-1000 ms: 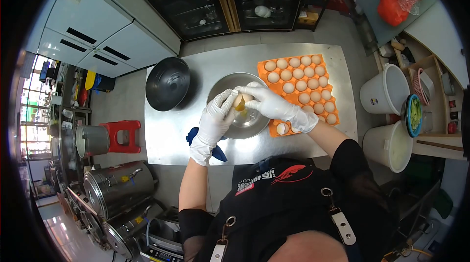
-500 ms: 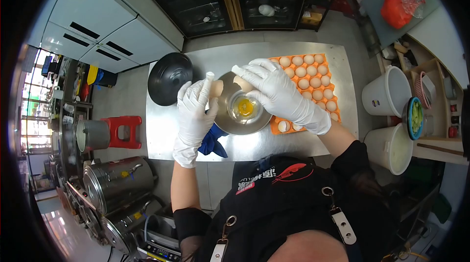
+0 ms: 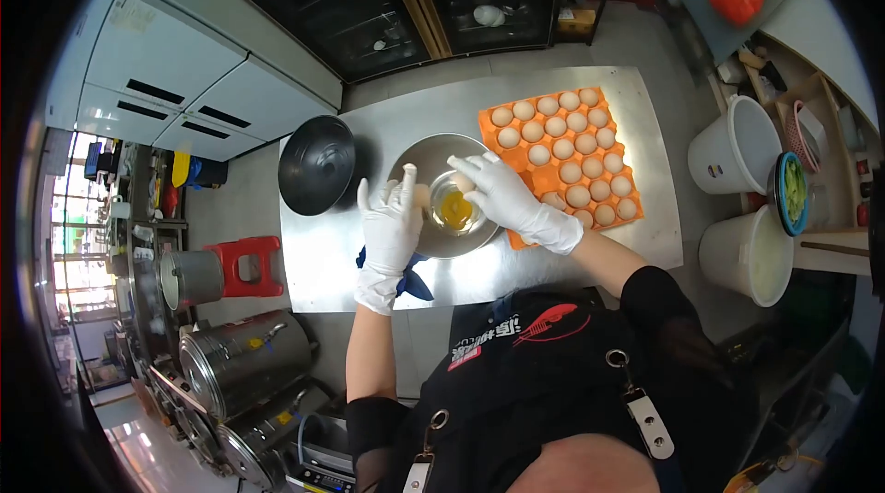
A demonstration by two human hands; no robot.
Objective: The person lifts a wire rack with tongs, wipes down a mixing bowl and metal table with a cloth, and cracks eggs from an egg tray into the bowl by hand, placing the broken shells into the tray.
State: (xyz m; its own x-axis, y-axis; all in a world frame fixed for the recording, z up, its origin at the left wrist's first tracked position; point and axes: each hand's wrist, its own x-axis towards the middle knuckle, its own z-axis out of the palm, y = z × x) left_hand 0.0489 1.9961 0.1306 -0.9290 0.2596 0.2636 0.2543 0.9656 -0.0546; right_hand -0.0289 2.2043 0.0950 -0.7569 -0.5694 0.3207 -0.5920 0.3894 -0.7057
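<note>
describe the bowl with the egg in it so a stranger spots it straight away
On the metal table, look between the black bowl and the orange egg tray. The silver bowl there is the one holding yellow yolk.

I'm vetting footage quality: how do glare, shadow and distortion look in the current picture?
Head view: bright glare on the steel table near its front edge; head view: window at far left washed out; head view: dark patch, shadow or reflection, right of the black bowl; head view: wide-angle warping, black corners; head view: egg in the steel bowl readable despite reflections.
</note>
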